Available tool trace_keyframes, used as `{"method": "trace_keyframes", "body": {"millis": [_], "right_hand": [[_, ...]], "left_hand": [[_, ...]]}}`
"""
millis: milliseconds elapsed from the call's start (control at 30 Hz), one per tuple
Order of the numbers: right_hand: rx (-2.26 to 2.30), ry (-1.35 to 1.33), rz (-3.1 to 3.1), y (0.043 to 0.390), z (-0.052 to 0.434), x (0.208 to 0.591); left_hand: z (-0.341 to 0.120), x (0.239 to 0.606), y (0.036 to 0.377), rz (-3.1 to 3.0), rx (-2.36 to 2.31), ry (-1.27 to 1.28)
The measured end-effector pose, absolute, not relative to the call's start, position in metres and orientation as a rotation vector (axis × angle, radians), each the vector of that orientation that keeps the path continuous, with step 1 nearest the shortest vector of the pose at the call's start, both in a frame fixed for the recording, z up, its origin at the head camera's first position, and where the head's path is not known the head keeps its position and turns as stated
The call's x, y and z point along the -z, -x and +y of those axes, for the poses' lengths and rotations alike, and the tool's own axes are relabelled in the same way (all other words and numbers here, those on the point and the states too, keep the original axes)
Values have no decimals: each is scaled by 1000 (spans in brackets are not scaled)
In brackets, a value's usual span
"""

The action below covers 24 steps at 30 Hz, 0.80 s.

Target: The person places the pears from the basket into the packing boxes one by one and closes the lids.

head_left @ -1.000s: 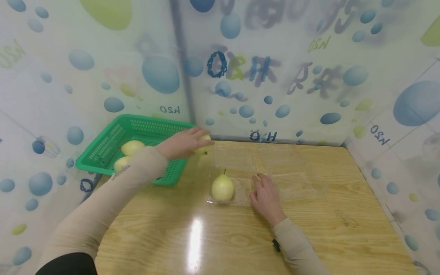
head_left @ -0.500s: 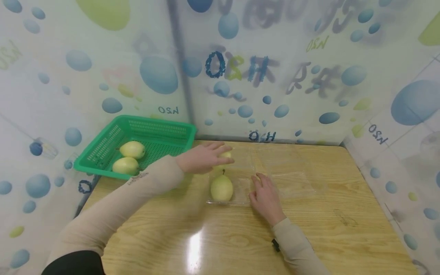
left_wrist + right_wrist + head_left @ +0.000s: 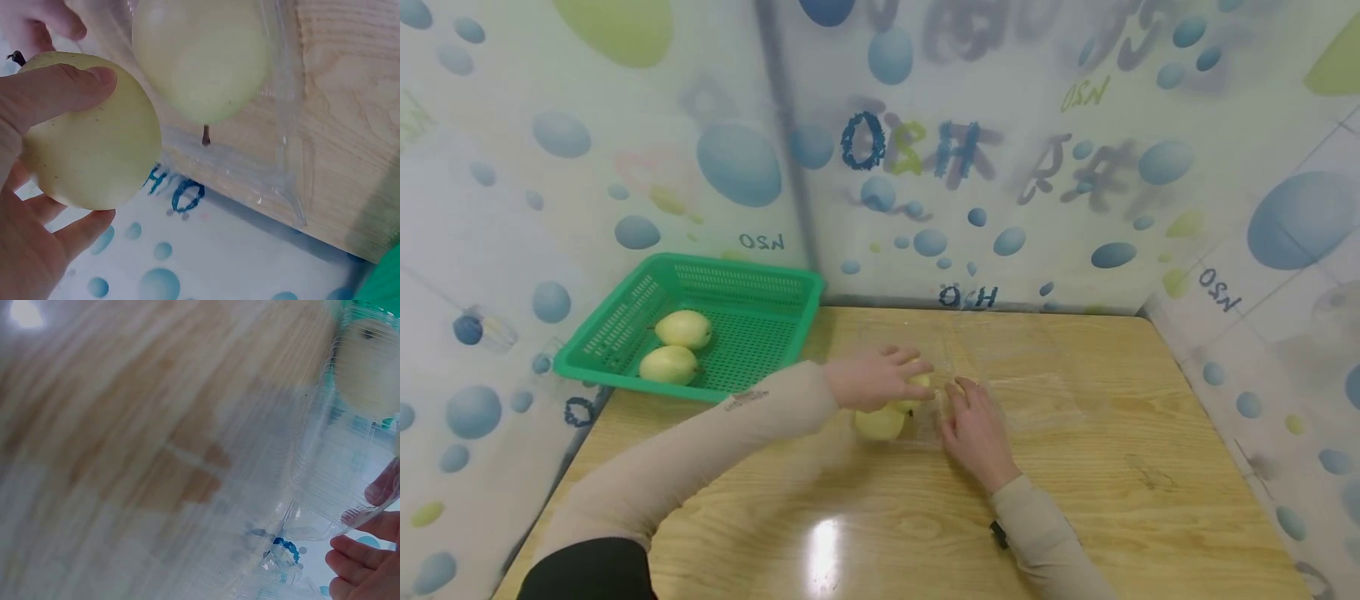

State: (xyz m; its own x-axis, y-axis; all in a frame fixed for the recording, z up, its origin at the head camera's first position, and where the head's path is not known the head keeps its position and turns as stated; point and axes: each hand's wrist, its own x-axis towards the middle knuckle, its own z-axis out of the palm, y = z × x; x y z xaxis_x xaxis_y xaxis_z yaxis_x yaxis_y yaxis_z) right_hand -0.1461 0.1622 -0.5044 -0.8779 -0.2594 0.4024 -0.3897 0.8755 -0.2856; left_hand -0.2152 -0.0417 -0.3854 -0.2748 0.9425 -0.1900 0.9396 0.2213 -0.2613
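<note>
Left hand (image 3: 876,382): thumb on one side, fingers on the other, pinching a pale yellow pear (image 3: 94,134) just above the tray half of the clamshell; we should keep that hold light, since the skin could bruise.
Right hand (image 3: 977,433): pinches the edge of the clear plastic clamshell (image 3: 340,462); we do well to hold it steady, as thin plastic may slide or flex.
Pear in the tray (image 3: 880,427): at the near left; we should lower ours beside it without a knock.
Stem: ours points sideways; keep it off the neighbour's skin.
Green basket (image 3: 752,337): two more pears (image 3: 668,365) inside, well apart from our hands.
</note>
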Motion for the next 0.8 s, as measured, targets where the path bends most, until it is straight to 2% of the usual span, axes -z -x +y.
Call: {"method": "trace_keyframes", "body": {"millis": [433,800], "right_hand": [[-516,-509,-2666,147,164,507],[-602,-420,-2746,146,162,501]], "left_hand": [[-16,406,211,-2338,-588,1969],[-11,414,209,-2407,-710,1908]]}}
